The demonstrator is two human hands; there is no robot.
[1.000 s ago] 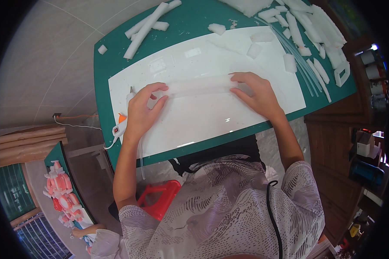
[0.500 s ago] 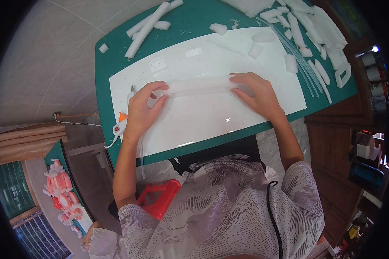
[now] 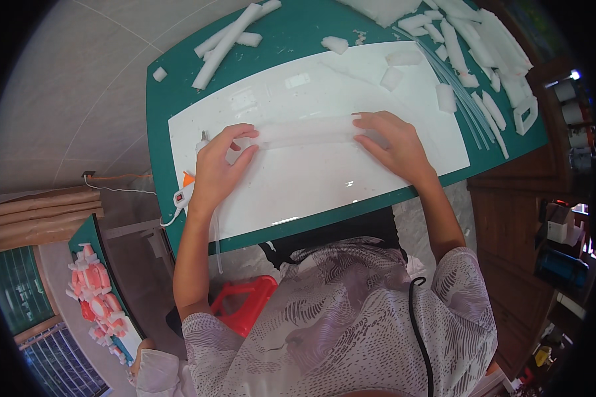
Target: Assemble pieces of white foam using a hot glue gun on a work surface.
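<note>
Left hand, right hand, centre frame: thumbs and fingers part-spread, holding white foam strip by ends. Small script on shirt, lower centre.

Left hand and right hand turned toward each other
Left forearm and right forearm reach in from the near side; each thumb sits nearer than the curved fingers, tips apart.
</note>
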